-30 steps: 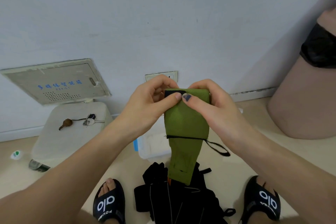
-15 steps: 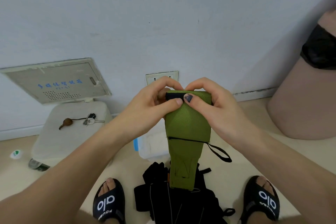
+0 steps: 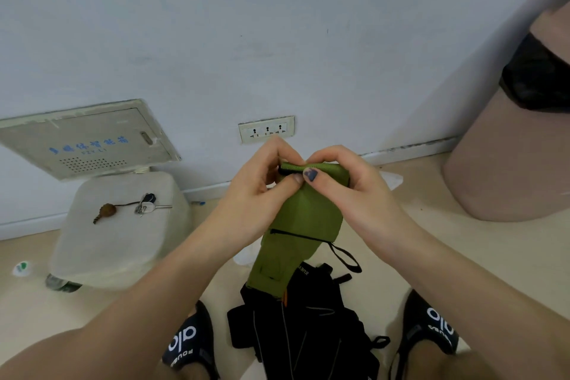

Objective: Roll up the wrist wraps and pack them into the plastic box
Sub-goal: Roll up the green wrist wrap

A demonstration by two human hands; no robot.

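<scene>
One green wrist wrap (image 3: 303,219), one heap of black wraps (image 3: 308,333) (count unclear), two slippers (image 3: 191,345), one key bunch (image 3: 145,206).

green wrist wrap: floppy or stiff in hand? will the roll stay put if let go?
Probably floppy: the green wrist wrap hangs limp below the left hand and right hand pinching its top. The roll likely unwinds if released, since both hands pin it. Its black loop dangles loose and may snag.
</scene>
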